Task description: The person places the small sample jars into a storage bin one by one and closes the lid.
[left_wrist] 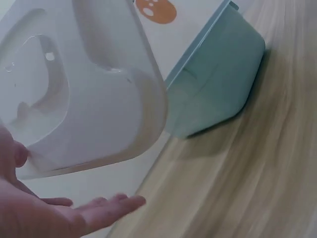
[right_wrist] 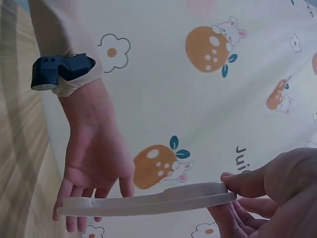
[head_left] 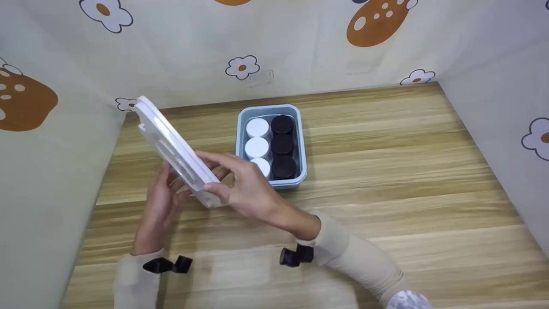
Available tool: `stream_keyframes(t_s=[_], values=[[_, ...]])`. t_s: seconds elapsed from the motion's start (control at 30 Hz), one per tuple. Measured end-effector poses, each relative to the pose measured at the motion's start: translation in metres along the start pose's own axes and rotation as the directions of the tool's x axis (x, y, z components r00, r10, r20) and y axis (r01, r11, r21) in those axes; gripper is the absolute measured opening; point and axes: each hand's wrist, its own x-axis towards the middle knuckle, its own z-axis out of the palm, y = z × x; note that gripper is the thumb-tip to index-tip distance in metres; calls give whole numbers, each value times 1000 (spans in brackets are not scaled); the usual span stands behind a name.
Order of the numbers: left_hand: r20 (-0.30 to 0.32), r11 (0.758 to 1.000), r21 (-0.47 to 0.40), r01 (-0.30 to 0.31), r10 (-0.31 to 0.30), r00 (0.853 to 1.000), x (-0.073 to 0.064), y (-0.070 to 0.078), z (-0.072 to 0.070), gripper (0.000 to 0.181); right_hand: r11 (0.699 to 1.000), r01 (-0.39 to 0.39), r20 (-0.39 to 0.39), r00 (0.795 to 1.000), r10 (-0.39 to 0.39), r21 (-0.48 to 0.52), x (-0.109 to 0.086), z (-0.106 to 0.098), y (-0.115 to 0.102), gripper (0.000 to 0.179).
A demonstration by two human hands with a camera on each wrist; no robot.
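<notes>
A white plastic lid (head_left: 178,150) with moulded recesses is held up on edge, tilted, left of the blue-green bin (head_left: 303,150). My right hand (head_left: 257,193) pinches its near end, thumb on one face and fingers on the other. On the lid's other side is my left hand (head_left: 159,204), its fingers extended and partly hidden by the lid in the head view. The left wrist view shows that hand (left_wrist: 59,213) palm up under the lid's lower edge. Inside the bin stand a row of white round caps (head_left: 257,147) and a row of dark round caps (head_left: 282,144).
The wood-grain table (head_left: 386,180) lies under the bin. A pale printed curtain (head_left: 300,51) with flowers and orange fruit closes the back and both sides. Black cameras (head_left: 296,255) are strapped to both wrists.
</notes>
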Motion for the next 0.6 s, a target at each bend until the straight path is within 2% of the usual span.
stream_keyframes(t_s=[0.07,0.13,0.23,0.4,0.5,0.6], values=[[-18,999,0,-47,47,999,1,3,9,42,998,-23,-20,1000,24,52,-1,-9,2,57],[-34,996,39,-81,82,996,3,7,17,40,995,-54,-45,997,58,83,-1,-19,5,57],[-35,988,124,-96,101,994,7,14,28,48,989,-93,-88,991,103,114,-2,-37,11,57],[-1,964,236,-121,125,992,15,25,41,56,980,-147,-152,974,167,135,-5,-66,21,58],[31,942,306,-135,132,991,22,31,50,59,973,-199,-188,958,218,118,-8,-81,28,58],[64,915,382,-130,114,991,30,37,61,62,953,-281,-218,929,299,113,-11,-95,37,58]])
